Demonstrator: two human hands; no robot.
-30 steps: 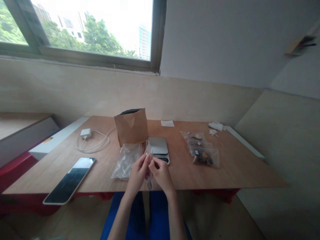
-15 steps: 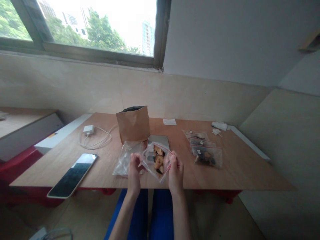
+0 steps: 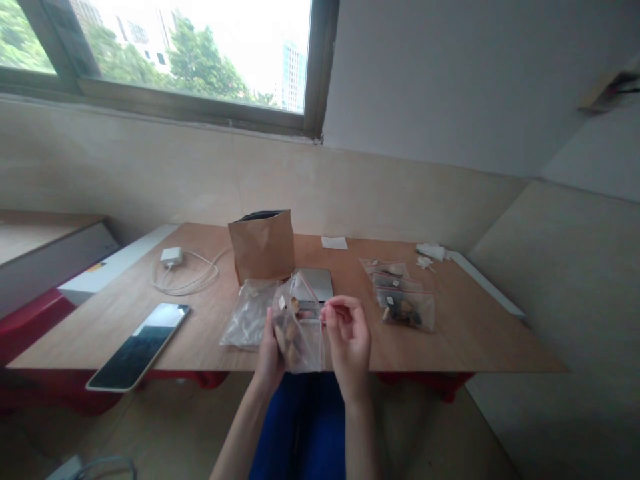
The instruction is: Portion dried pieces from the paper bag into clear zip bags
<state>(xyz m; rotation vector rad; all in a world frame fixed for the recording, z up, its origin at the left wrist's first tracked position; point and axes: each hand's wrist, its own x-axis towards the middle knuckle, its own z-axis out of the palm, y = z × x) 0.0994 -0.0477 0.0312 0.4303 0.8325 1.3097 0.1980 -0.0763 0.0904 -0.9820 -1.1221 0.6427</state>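
A clear zip bag (image 3: pixel 306 347) with a red seal line is held up over the table's front edge, with brown dried slices (image 3: pixel 290 337) inside it. My left hand (image 3: pixel 270 353) grips its left side. On the right, my right hand (image 3: pixel 347 333) pinches the bag's rim between thumb and fingertips. The bag's mouth looks partly open, and a small white label sits near its top. Behind the bag lies a flat silver kitchen scale (image 3: pixel 320 283), partly covered by it. Crumpled clear plastic bags (image 3: pixel 247 317) lie just left of my left hand.
A brown paper pouch (image 3: pixel 263 247) stands open at the back. Several filled zip bags (image 3: pixel 407 310) overlap on the right. A phone (image 3: pixel 140 347) overhangs the front left edge, near a white charger (image 3: pixel 171 257) with cable. White paper (image 3: pixel 334 243) and crumpled tissues (image 3: pixel 431 252) lie farther back.
The bag's mouth, held wide before, has narrowed, and the bag has turned and tilted left with its slices. My right hand has shifted its hold along the rim. The view moved slightly.
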